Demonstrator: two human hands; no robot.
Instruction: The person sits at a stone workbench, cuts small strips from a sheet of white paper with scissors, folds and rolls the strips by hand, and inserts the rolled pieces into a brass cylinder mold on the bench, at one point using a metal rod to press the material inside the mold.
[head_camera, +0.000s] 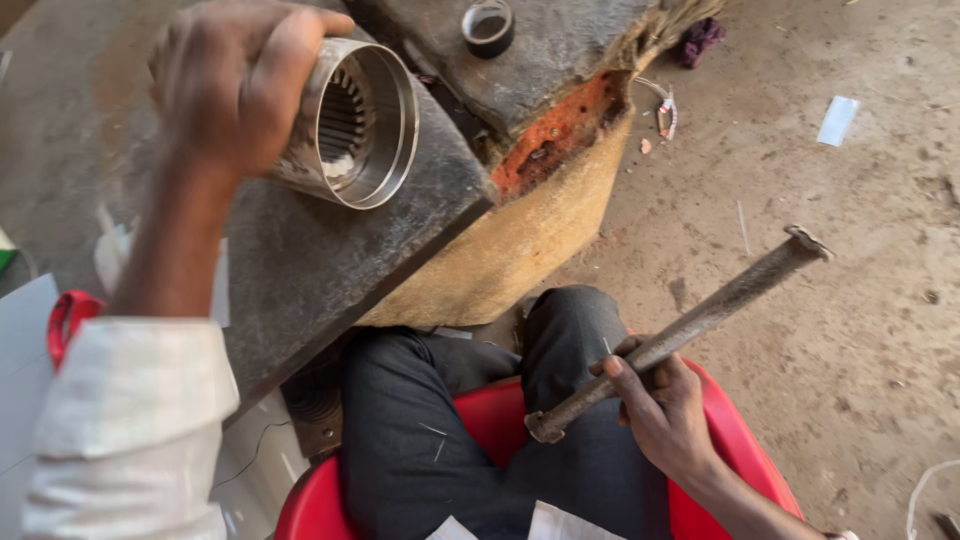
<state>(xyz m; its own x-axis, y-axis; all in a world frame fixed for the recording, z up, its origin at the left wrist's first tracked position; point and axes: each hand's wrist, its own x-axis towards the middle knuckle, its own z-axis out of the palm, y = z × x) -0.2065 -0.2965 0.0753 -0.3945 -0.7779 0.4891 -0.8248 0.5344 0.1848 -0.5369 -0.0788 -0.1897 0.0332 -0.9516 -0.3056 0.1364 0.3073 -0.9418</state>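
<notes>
Rod (680, 330), rusty metal, flared at both ends, held slantwise above lap; right hand (655, 405) clamped around lower part, upper end pointing over dirt floor (850, 330).
Chair (730, 430), red plastic, under seated person; dark trousers (450, 430) at knees.
Sleeve (130, 420), pale, on left arm; red band (65, 320) just beside it.
Slab (300, 250), dark, worn, serving as work surface ahead of knees.
Cylinder (345, 125), shiny metal, hollow, toothed inside, lying tilted on slab, open end facing viewer; left hand (235, 85) wrapped over top, fingers closed on it.
Foam (520, 240), yellowish, torn, beneath cracked orange-edged cover.
Ring (488, 27), small, dark, resting farther back.
Paper scrap (837, 120), white, well apart on floor.
</notes>
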